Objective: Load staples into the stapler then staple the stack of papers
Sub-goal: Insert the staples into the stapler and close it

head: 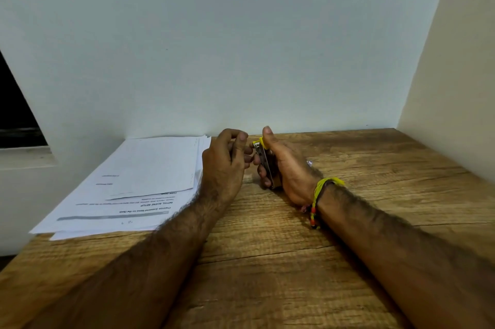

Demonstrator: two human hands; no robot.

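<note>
My right hand (288,168) grips a small stapler (263,160) with a yellow tip and a metal body, held upright above the wooden desk (294,261). The thumb lies over its yellow top and the fingers curl round its far side. My left hand (226,161) is right beside the stapler, fingers curled with the tips bunched toward the metal part; what they pinch, if anything, is too small to see. A loose stack of white printed papers (139,186) lies on the desk to the left, touching the left wrist.
The desk sits in a corner, with a pale wall (241,47) straight behind and a cream wall (460,87) on the right. A small whitish object (309,163) peeks out behind my right hand. A dark window opening (13,109) is at far left.
</note>
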